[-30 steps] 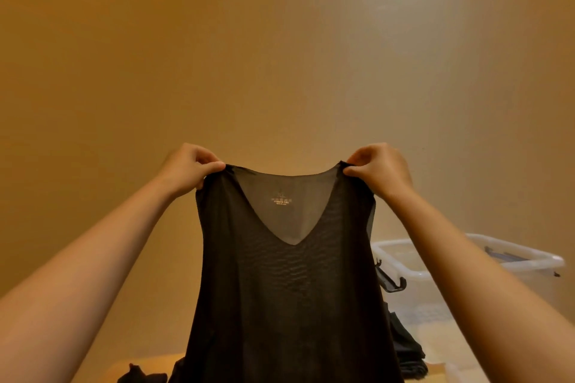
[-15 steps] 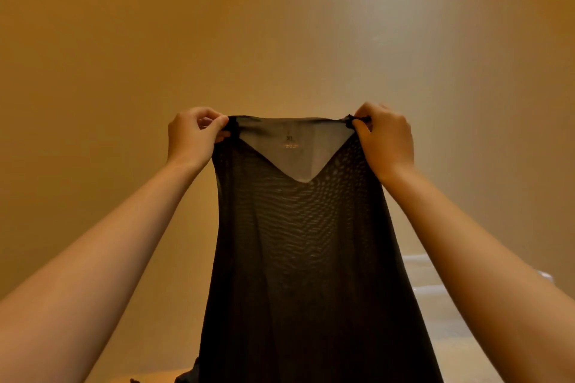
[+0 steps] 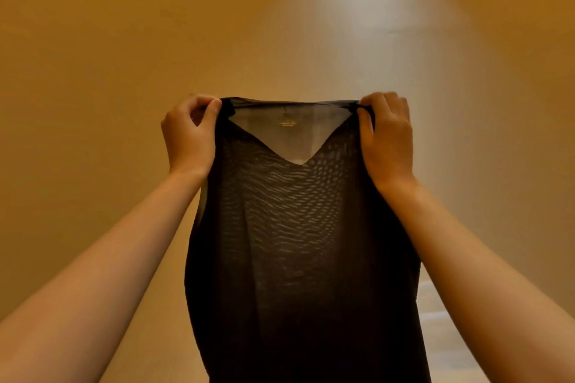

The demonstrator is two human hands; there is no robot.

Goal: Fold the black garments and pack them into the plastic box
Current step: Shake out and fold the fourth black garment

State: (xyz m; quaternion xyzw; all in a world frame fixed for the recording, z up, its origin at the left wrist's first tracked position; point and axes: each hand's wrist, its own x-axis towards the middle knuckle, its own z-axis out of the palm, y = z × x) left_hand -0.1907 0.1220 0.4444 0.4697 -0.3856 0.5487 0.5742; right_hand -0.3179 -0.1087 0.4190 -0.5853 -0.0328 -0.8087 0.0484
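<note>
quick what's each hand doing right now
Left hand: pinching the top left corner of the black top.
Right hand: pinching its top right corner.

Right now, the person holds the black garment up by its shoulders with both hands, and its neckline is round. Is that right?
Not quite: the head view shows a V-shaped neckline, not a round one. The rest stands: the left hand and the right hand hold the black garment up by its shoulders.
</note>
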